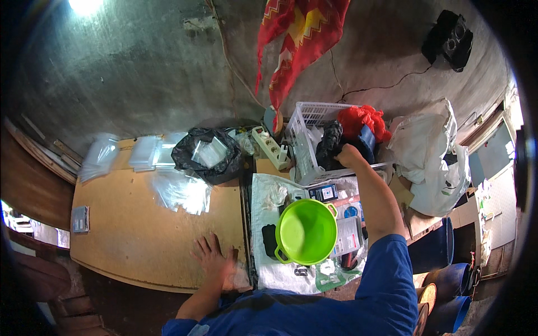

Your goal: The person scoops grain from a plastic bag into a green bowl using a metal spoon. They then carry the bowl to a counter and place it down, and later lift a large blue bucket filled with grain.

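My left hand [213, 257] rests with spread fingers on the tan wooden board [117, 224], near its front edge. My right hand [347, 157] reaches into a white plastic crate [302, 120], its fingers closed on a black plastic bag [329, 143]. Red plastic [367, 120] and a dark blue item [366, 145] lie behind it in the crate. Below the crate, a green bowl with two handles [305, 229] sits on a white sack [269, 187] among small packets, cards and a dark object.
Clear bag stacks [98, 157], loose film [179, 190] and a black bag of packets [190, 162] line the board's back. A power strip [269, 145] lies beside the crate. Bulky white bags [426, 157] and blue drums [443, 243] are at the right. Red cloth [297, 39] hangs from above.
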A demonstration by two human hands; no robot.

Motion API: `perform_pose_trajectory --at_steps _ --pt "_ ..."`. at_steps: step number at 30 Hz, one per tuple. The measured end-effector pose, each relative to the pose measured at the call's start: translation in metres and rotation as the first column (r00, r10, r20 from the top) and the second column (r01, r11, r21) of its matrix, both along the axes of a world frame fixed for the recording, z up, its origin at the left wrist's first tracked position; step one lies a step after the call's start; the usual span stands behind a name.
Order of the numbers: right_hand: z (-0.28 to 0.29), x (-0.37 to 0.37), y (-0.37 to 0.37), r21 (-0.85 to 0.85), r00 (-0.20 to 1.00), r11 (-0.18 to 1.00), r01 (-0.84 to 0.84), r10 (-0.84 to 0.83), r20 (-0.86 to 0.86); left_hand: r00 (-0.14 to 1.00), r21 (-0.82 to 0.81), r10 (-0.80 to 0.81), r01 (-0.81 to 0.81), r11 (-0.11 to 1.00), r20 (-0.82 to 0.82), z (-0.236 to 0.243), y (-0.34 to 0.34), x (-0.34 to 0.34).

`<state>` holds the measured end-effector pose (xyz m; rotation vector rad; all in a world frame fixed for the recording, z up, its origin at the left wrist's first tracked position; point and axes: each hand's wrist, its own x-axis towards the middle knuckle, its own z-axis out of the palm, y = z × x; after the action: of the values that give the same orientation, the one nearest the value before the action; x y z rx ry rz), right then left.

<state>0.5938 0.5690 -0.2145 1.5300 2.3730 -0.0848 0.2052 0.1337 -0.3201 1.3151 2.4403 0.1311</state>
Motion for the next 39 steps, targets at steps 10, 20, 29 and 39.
perform_pose_trajectory --at_steps 10,20,29,39 --pt "0.059 -0.006 -0.021 -0.179 0.642 0.856 0.485 -0.488 -0.592 0.999 -0.013 0.019 -0.019 1.0 0.046 0.011 0.002 0.003" --pt "0.059 0.003 -0.038 -0.244 0.659 0.876 0.416 -0.475 -0.583 0.999 -0.021 0.015 -0.014 1.0 0.053 0.012 0.002 0.001" --pt "-0.006 0.026 -0.004 -0.036 0.878 0.919 0.394 -0.387 -0.283 0.998 -0.038 0.022 -0.02 0.999 0.062 0.017 0.004 0.002" --pt "0.055 0.009 -0.02 -0.132 0.485 0.876 0.465 -0.377 -0.789 0.999 0.002 0.011 -0.011 1.0 0.044 0.016 0.001 0.003"
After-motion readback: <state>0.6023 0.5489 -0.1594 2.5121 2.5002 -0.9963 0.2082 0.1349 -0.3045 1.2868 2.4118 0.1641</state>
